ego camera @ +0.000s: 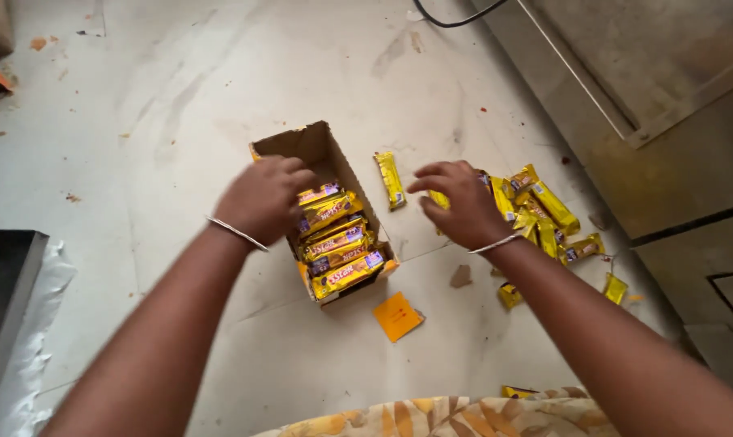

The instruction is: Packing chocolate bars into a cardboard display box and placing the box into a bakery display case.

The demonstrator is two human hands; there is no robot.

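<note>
We kneel on a pale tiled floor (180,97) over an open cardboard box (318,150) already half packed with yellow-wrapped bars (338,243), which lie crosswise in a stack toward its near end. Our left hand (263,198) rests on the box's left wall, fingers curled down over the top bars; whether it grips one we cannot tell. Our right hand (457,202) hovers to the right of the box, fingers spread wide, with a sliver of yellow wrapper showing beneath the palm, though a firm hold is not visible. A single loose bar (390,180) lies on the floor between box and right hand, its long axis running away from us, roughly parallel to the box's right wall; it sits just left of the right hand's fingertips, and nearer that hand than the left. A scattered pile of bars (544,212) lies farther right, beyond the wrist, beside a metal cabinet (666,121). An orange square of paper (397,316) lies near the box's near corner.
</note>
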